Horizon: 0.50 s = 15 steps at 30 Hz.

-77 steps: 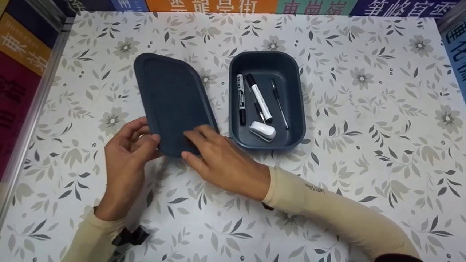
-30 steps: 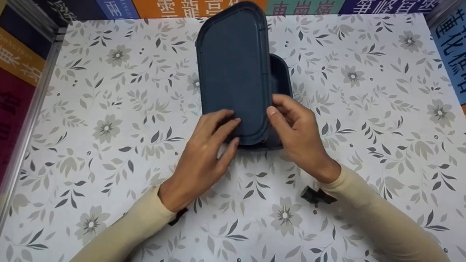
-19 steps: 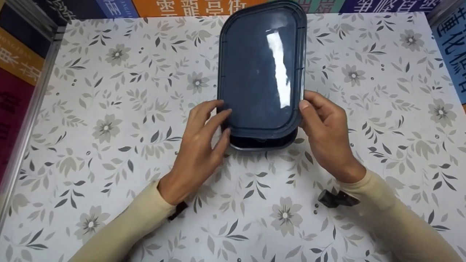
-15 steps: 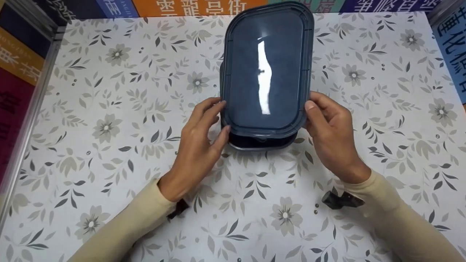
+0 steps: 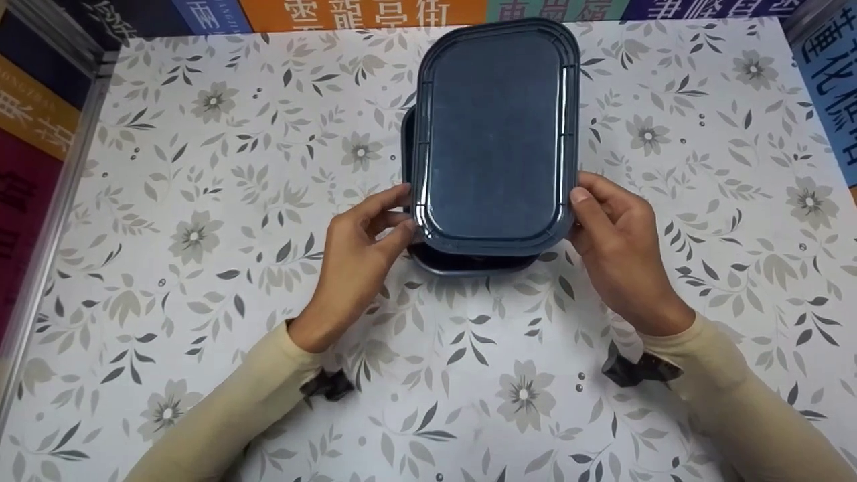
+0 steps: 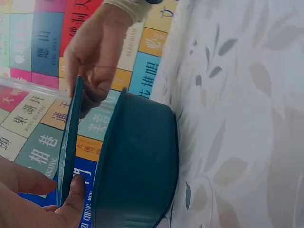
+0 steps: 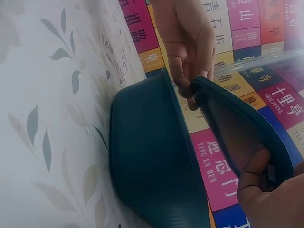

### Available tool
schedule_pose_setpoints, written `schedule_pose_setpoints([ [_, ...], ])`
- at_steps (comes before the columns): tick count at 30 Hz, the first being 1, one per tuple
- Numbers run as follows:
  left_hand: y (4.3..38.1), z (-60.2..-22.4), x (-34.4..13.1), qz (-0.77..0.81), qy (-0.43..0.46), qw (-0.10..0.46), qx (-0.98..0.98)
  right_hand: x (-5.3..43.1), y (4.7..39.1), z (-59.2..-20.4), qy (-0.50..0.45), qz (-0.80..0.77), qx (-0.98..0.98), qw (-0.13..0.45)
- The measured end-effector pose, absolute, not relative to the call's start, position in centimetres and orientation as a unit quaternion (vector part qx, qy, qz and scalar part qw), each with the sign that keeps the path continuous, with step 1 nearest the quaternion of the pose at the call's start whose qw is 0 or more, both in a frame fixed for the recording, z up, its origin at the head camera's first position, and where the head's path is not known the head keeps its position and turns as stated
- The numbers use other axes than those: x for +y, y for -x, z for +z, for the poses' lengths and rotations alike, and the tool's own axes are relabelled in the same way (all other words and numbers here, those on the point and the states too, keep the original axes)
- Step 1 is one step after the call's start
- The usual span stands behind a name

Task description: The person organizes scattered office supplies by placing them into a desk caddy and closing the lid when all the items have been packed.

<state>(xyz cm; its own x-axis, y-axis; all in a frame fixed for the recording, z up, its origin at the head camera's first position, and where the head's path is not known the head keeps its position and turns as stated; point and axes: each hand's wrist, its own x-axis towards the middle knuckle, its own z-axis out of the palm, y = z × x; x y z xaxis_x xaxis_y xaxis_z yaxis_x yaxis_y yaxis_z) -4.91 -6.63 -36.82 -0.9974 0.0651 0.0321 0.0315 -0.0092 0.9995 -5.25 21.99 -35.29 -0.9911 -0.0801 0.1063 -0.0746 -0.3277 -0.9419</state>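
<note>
A dark blue lid (image 5: pixel 495 140) hangs above a matching rectangular box (image 5: pixel 469 270), set slightly to the right of it. My left hand (image 5: pixel 358 258) pinches the lid's left edge near its front corner. At the opposite edge, my right hand (image 5: pixel 619 251) grips it between thumb and fingers. Both wrist views show a gap between the lid (image 6: pixel 71 142) and the rim of the box (image 7: pixel 152 152), which stands on the table. The lid hides the box's inside from the head view.
A white tablecloth (image 5: pixel 221 301) with grey flowers and leaves covers the table. Coloured panels with Chinese characters (image 5: pixel 365 13) line the back and sides. A metal rail (image 5: pixel 67 201) runs along the left edge.
The lid was turned to show its other face and carried right, over the box with pens and a white object inside. Just now it has lowered slightly; my left hand has taken its left edge.
</note>
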Motion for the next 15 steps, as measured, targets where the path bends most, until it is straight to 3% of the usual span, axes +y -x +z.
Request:
schedule_pose_setpoints([
  [15, 4.7, -36.3, -6.9, 0.734, -0.023, 0.001, 0.679, 23.7, 5.6, -35.5, 0.067, -0.681, 0.728, -0.045],
])
